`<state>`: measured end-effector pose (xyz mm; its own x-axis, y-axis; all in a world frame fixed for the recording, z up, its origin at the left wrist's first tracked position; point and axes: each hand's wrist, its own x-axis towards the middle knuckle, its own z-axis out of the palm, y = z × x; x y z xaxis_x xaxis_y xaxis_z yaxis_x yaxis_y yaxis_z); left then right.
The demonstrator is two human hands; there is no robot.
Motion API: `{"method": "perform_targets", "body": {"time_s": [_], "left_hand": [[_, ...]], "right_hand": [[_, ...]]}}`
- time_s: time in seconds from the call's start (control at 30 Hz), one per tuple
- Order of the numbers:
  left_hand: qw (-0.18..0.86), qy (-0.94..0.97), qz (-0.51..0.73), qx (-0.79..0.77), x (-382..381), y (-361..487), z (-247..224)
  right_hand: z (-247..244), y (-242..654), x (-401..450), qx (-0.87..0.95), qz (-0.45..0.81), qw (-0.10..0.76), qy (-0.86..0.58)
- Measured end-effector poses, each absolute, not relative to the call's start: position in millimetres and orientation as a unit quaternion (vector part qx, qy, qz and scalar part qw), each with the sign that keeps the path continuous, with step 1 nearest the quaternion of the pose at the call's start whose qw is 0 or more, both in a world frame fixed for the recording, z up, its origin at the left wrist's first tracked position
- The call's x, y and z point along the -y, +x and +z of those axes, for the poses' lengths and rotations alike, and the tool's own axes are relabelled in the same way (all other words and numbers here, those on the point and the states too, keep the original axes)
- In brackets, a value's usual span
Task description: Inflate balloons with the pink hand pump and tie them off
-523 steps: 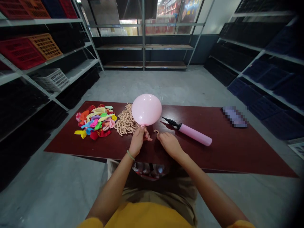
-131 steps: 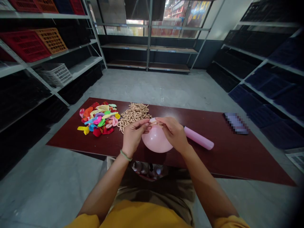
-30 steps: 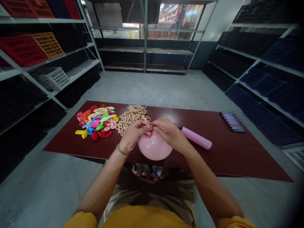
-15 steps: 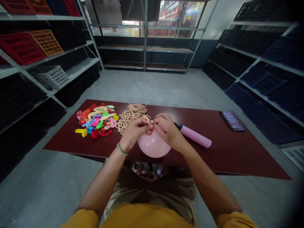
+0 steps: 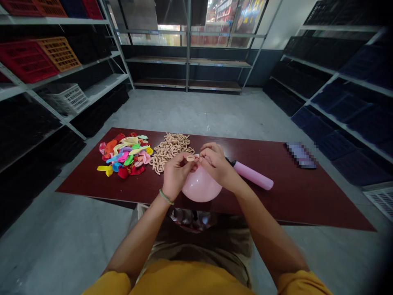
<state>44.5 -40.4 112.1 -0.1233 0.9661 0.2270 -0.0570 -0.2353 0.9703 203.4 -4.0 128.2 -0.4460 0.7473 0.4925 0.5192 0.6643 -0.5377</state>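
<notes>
A pink inflated balloon (image 5: 202, 185) hangs under both my hands at the table's near edge, its neck up between my fingers. My left hand (image 5: 177, 171) is closed in a pinch on a small beige rubber band (image 5: 190, 158), which shows as a loop above the thumb. With fingertips pressed together, my right hand (image 5: 217, 164) grips the balloon's neck; the neck itself is mostly hidden. Just behind my hands lies a pile of beige rubber bands (image 5: 170, 150). A pink hand pump (image 5: 253, 175) with a black end rests by my right wrist.
Loose uninflated balloons (image 5: 125, 155) in many colours lie at the left of the dark red table (image 5: 307, 196). A blurred-out flat object (image 5: 301, 155) sits on its right part. Shelves with crates (image 5: 58, 53) stand on both sides, and a metal rack (image 5: 188, 61) stands behind.
My left hand has shifted slightly right and turned more upright, and the beige loop now shows more clearly above its thumb. The balloon has moved a little right.
</notes>
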Motion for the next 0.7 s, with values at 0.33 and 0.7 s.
{"method": "perform_targets", "body": {"time_s": [0.33, 0.7], "left_hand": [[0.665, 0.37, 0.541, -0.358, 33, 35, 118], [0.693, 0.328, 0.549, -0.332, 35, 34, 121]], "right_hand": [[129, 197, 10, 0.832, 0.071, 0.397, -0.381], [135, 198, 23, 0.828, 0.042, 0.412, -0.378]]}}
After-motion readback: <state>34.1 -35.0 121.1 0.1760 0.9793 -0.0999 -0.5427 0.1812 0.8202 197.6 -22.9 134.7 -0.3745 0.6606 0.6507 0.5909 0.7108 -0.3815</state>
